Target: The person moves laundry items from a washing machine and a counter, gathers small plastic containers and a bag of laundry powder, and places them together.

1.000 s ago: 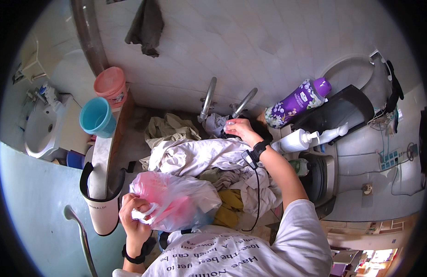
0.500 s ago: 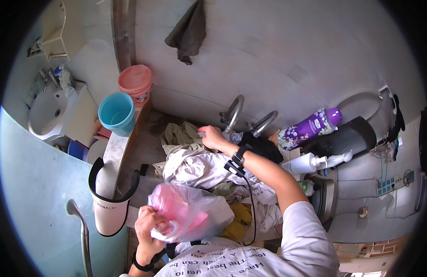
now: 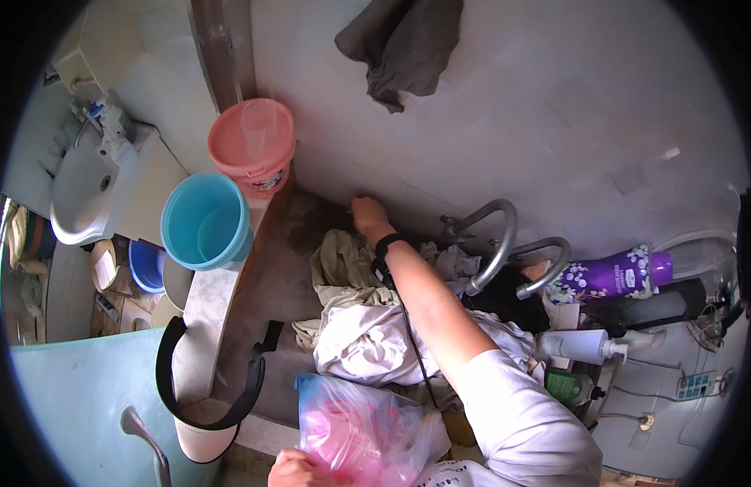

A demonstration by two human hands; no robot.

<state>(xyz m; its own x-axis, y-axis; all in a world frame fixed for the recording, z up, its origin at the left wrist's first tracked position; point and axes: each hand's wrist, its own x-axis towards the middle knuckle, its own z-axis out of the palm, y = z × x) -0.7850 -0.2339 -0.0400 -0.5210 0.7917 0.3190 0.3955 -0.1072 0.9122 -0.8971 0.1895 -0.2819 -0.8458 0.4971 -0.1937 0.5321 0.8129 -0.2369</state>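
At the lower edge my left hand [image 3: 298, 469] is closed on a clear plastic bag [image 3: 355, 422] with pink contents showing through it. My right arm reaches forward across a heap of laundry, and my right hand [image 3: 370, 216] is curled near the foot of the wall, just beyond a khaki cloth [image 3: 340, 264]. What its fingers hold, if anything, is hidden. White clothing [image 3: 363, 341] lies below that cloth, and dark fabric [image 3: 513, 296] is bunched at the right under two curved metal taps [image 3: 497, 239].
A blue bucket [image 3: 205, 219] and a lidded pink bucket [image 3: 253, 146] stand on the left ledge. A sun visor [image 3: 205, 434] sits nearer me. On the right are a purple bottle [image 3: 611, 274], a white pump bottle [image 3: 574, 345] and a green bottle [image 3: 568, 387]. A grey cloth [image 3: 408, 49] hangs on the wall.
My right hand has moved forward from the khaki cloth to the wall's foot. My left hand and the bag sit lower in view, and the whole view has shifted.
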